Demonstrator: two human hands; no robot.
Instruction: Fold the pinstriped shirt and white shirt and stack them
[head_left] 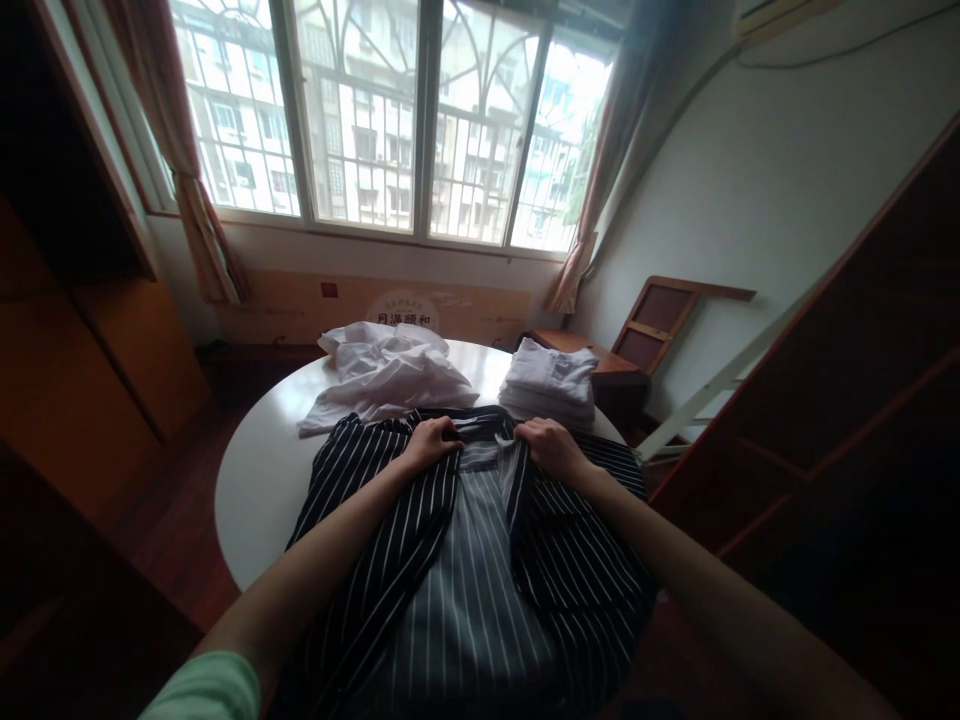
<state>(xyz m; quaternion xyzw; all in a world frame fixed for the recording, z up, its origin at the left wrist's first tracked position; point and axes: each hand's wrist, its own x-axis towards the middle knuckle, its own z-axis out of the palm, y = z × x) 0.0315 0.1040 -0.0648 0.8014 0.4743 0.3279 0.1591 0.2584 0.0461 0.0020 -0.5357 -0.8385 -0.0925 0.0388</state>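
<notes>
A black shirt with white stripes (480, 570) lies spread over the near part of a round white table (251, 480), its front parted so the greyer inside shows. My left hand (433, 445) grips the left front edge close to the collar, fingers curled round the cloth. On the other side of the opening, my right hand (551, 450) pinches the right front edge near the collar. The shirt's lower part hangs towards me past the table's near side.
Behind the shirt sits a loose heap of white clothes (390, 370). To its right is a stack of folded white shirts (549, 380). A wooden cabinet (577, 350) stands beyond the table, below the window (420, 120). Dark wooden furniture (825, 400) rises at the right.
</notes>
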